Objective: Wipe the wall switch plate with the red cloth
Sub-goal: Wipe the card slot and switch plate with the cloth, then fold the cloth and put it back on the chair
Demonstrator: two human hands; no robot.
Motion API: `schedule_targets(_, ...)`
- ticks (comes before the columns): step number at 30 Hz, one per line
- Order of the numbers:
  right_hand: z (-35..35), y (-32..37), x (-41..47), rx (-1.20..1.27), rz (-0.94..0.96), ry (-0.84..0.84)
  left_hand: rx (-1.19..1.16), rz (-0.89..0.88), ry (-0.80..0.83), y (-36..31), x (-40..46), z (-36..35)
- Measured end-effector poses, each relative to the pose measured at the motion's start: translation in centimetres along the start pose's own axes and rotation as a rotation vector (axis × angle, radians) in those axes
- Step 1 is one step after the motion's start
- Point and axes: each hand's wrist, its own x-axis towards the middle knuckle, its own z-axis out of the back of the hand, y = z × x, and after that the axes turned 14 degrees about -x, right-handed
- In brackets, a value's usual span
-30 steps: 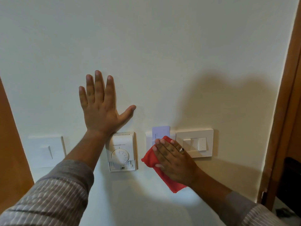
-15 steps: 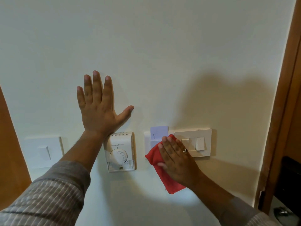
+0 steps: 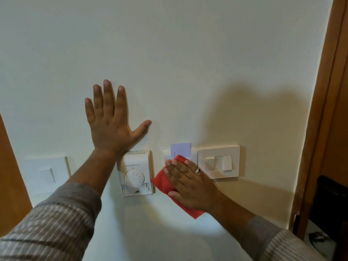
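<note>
Two flat hands, fingers [image 3: 108, 102] straight: left hand [image 3: 111, 127] on cream wall [image 3: 188, 53], right hand [image 3: 190, 185] presses soft red cloth [image 3: 162, 182] beside white square switch plate [image 3: 218, 153].

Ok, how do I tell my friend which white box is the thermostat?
Start at the wooden door frame on the right and go left along the wall, past the red cloth under the right hand. The thermostat is next, below the wrist of the left hand; it alone has a round numbered dial.
</note>
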Motion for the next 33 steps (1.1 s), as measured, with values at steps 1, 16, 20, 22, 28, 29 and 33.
schedule_targets(1,0.6,0.1,0.1,0.057,-0.044,0.021,-0.001,-0.001,0.009,0.0,0.0,0.0)
schedule_targets(16,6.7,1.7,2.0,0.588,-1.252,0.313,-0.376,0.337,-0.063,-4.1,-5.4,4.3)
schedule_targets(20,7.5,2.6,2.9,0.967,-1.341,0.293,-0.565,0.556,0.008,-7.6,-15.0,6.0)
schedule_targets(22,8.3,3.3,3.6,1.201,-1.355,0.258,-0.717,0.67,0.082,-8.8,-17.8,7.1)
schedule_targets(28,12.3,5.8,5.4,1.698,-1.401,0.243,-1.0,1.077,0.438,-8.6,-18.7,10.5)
schedule_targets(29,13.2,6.4,5.8,1.77,-1.415,0.246,-1.175,1.198,0.601,-7.8,-18.4,11.0)
schedule_targets(33,15.9,9.6,6.9,1.929,-1.437,0.304,-1.784,1.536,0.789,-4.6,-19.9,13.6)
